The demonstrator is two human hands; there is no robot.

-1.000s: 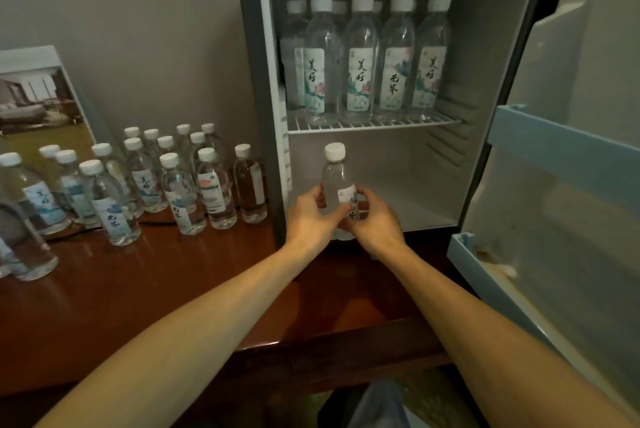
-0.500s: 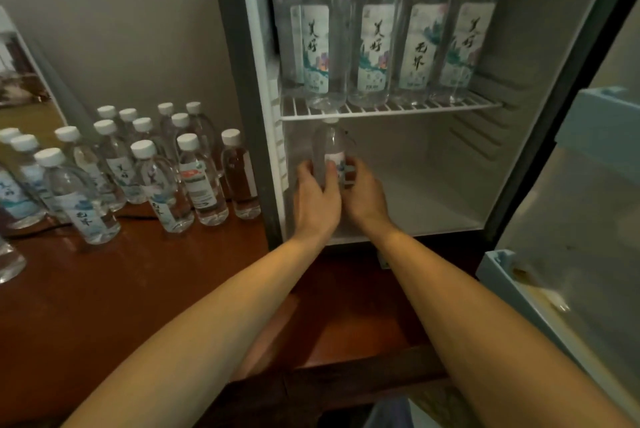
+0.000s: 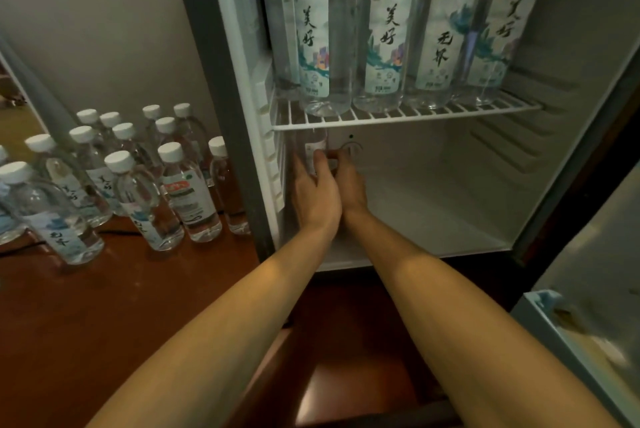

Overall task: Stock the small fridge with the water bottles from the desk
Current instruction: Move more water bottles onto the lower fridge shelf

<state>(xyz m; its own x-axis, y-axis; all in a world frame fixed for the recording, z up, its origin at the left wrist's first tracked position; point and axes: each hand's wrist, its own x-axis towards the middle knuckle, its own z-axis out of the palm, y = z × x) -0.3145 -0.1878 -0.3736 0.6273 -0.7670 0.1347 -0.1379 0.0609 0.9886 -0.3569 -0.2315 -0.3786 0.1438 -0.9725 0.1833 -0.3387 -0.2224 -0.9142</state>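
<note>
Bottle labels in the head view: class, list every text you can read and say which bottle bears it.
"美好": labels of the first bottle, second bottle and fourth bottle from the left, front row on the wire shelf.
"无界": label of the third bottle.
Fine print below these, the held bottle's label and the desk bottles' labels: too blurred to read.

The one head camera is looking forward and down, close into the open small fridge (image 3: 433, 213), with the desk (image 3: 104, 323) lying at left and the fridge door (image 3: 595, 272) at right.
</note>
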